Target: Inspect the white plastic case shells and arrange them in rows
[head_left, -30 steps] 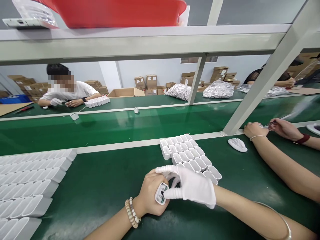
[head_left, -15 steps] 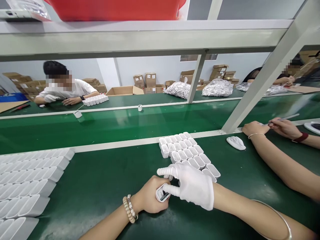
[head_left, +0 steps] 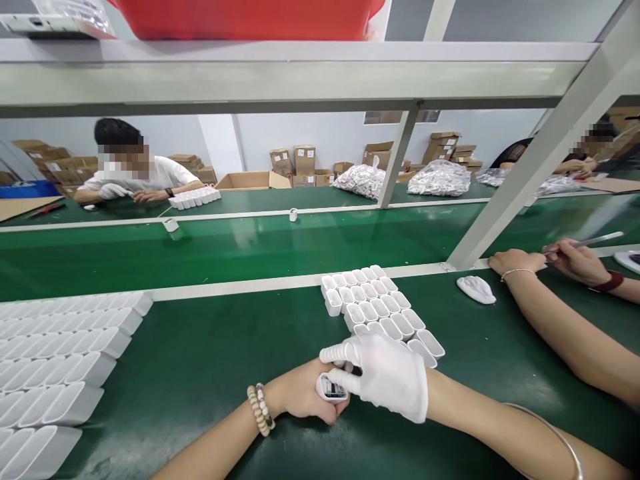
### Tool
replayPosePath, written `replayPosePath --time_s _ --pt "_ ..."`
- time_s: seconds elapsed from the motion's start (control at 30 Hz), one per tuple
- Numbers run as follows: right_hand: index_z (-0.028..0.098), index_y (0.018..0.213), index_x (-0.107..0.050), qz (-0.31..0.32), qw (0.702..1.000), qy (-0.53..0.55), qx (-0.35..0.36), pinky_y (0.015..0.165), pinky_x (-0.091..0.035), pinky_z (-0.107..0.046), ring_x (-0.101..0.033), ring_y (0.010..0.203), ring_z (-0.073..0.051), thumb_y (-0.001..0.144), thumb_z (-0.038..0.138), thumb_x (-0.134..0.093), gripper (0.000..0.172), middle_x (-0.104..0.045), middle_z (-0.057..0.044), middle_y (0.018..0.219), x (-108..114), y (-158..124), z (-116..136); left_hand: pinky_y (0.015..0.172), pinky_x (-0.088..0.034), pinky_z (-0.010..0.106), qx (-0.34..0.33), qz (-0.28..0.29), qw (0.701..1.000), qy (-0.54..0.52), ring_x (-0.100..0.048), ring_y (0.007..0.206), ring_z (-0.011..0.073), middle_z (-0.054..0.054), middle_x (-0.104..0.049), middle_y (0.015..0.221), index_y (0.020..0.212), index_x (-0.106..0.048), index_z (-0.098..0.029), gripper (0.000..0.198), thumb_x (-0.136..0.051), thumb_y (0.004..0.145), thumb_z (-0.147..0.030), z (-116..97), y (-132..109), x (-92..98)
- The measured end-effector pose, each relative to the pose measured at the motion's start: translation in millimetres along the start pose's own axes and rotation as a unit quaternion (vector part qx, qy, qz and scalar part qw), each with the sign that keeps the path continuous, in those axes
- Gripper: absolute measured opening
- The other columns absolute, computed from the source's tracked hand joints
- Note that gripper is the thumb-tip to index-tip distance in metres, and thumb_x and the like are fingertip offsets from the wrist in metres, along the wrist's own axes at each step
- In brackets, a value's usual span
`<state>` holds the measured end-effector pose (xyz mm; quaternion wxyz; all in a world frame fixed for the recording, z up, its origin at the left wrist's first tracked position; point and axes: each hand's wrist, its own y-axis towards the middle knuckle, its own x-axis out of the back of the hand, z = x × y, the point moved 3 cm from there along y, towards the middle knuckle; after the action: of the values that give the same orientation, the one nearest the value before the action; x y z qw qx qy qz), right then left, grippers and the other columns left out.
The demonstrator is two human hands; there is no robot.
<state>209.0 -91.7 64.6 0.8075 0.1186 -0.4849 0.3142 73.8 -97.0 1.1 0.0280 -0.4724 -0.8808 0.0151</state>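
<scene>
My bare left hand, with beads at the wrist, is closed around a small white plastic housing. The housing's open end faces up and shows dark and metallic parts inside. My right hand wears a white glove. Its thumb presses at the housing's opening while the bent fingers reach over the far side, against my left hand; their tips are partly hidden. Just beyond the glove stand rows of open white plastic cups, the nearest partly covered by it.
Many white housings stand in rows at left. A white glove lies at right, near a co-worker's hands. Beyond runs a green conveyor belt carrying two small white pieces. A slanted metal post rises at right, under a shelf with a red bin.
The housing has turned in my left hand, so its opening lies more crosswise. Both hands stay together. The white pieces on the belt have shifted right.
</scene>
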Motion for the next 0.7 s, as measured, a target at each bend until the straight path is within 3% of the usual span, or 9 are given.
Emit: replayPosePath --time_s 0.17,0.33,0.43,0.6,0.7 --pt "0.028 0.12 -0.074 -0.001 0.999 0.038 -0.035 0.061 -0.05 -0.026 -0.073 0.077 -0.021 0.09 0.035 -0.059 0.034 -0.079 -0.002 0.093 -3 1 -3 0.052 -0.035 0.022 0.022 0.01 1.0 -0.003 -0.044 0.054 0.01 -0.006 -0.053 0.054 0.055 -0.057 -0.018 0.005 -0.061 0.054 -0.015 -2 0 -1.0" --pt "0.022 0.124 -0.074 0.045 0.995 0.066 -0.06 0.076 -0.055 -0.032 -0.074 0.082 -0.024 0.09 0.044 -0.064 0.042 -0.08 -0.006 0.091 4 4 -1 0.052 -0.036 0.022 0.041 0.016 0.999 -0.006 -0.044 0.053 0.0101 -0.005 -0.055 0.055 0.055 -0.059 -0.018 0.005 -0.063 0.053 -0.017 -3 0 -0.1" --pt "0.02 0.123 -0.074 0.071 0.992 0.098 -0.047 0.07 -0.054 -0.03 -0.073 0.077 -0.022 0.09 0.047 -0.065 0.043 -0.079 -0.005 0.087 7 4 -1 0.051 -0.035 0.022 0.049 0.016 0.999 -0.004 -0.043 0.052 0.0099 -0.005 -0.054 0.053 0.055 -0.058 -0.018 0.006 -0.064 0.052 -0.018 -3 0 0.9" --pt "0.022 0.107 -0.077 0.078 0.992 0.101 -0.017 0.057 -0.048 -0.024 -0.068 0.065 -0.017 0.092 0.039 -0.062 0.027 -0.076 -0.002 0.079 10 2 1 0.051 -0.034 0.022 0.054 0.019 0.998 0.006 -0.044 0.053 0.0099 -0.006 -0.053 0.054 0.054 -0.058 -0.018 0.007 -0.064 0.051 -0.017 -3 0 0.4" --pt "0.021 0.101 -0.076 0.073 0.994 0.078 0.0 0.052 -0.043 -0.023 -0.064 0.058 -0.015 0.094 0.038 -0.057 0.027 -0.074 -0.001 0.074 9 1 3 0.051 -0.033 0.022 0.054 0.017 0.998 0.015 -0.043 0.052 0.0092 -0.006 -0.052 0.054 0.054 -0.057 -0.018 0.007 -0.063 0.052 -0.014 -4 0 -0.2"
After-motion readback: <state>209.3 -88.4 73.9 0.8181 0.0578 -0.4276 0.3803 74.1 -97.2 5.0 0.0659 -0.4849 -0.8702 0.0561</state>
